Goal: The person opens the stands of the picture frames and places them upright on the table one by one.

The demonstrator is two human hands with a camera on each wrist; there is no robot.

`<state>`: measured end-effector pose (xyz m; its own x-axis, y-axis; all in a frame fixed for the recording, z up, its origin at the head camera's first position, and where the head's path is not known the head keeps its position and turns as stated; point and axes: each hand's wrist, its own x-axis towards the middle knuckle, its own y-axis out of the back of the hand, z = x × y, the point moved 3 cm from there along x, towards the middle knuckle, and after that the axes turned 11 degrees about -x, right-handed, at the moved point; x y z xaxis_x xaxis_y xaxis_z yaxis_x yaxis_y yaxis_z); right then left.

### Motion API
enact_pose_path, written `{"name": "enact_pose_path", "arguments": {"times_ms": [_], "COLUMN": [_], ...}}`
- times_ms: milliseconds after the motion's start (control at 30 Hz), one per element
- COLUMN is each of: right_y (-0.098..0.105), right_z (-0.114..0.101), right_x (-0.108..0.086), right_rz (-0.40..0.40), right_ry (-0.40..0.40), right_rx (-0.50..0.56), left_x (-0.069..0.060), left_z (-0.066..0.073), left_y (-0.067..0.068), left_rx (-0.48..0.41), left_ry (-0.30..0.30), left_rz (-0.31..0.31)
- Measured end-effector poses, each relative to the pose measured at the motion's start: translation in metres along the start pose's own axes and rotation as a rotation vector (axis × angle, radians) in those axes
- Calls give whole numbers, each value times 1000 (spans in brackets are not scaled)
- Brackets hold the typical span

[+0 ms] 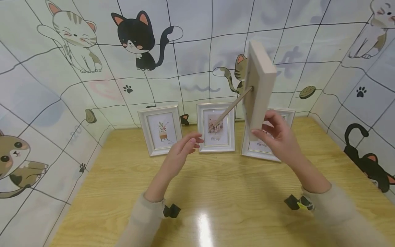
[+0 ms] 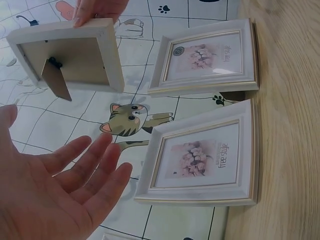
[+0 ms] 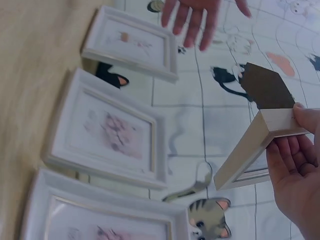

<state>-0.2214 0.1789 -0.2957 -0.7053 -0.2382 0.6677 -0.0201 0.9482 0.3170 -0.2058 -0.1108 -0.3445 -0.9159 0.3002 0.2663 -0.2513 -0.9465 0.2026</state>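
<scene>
My right hand [image 1: 282, 139] pinches a white picture frame [image 1: 262, 91] by its lower edge, thumb on one side and fingers on the other, and holds it up in the air. The frame stands edge-on in the head view. Its brown back shows in the left wrist view, with the stand leg [image 2: 56, 82] swung out. My left hand [image 1: 180, 152] hovers over the table with relaxed fingers and holds nothing. Behind the hands stand a frame with a potted-plant picture [image 1: 162, 132], a frame with a pink flower picture [image 1: 216, 128], and another flower-picture frame [image 1: 260, 146], partly hidden.
The three standing frames form a row at the back of the wooden table [image 1: 210, 185]. Behind and beside the table, a pale grid-patterned wall covering [image 1: 197, 58] shows cartoon cats. Dark tags [image 1: 171, 210] hang near both sleeve cuffs.
</scene>
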Motion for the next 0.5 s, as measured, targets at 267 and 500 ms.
{"name": "enact_pose_path", "arguments": {"times_ms": [267,500], "right_y": [45,83], "right_z": [6,27], "right_x": [17,15], "right_rz": [177,370], "right_ry": [7,-42], "right_rx": [32,-35], "left_x": [-3,-6], "left_z": [-4,-7], "left_y": [5,8], "left_rx": [-17,-21], "left_ry": [32,34], "left_rz": [20,18]}}
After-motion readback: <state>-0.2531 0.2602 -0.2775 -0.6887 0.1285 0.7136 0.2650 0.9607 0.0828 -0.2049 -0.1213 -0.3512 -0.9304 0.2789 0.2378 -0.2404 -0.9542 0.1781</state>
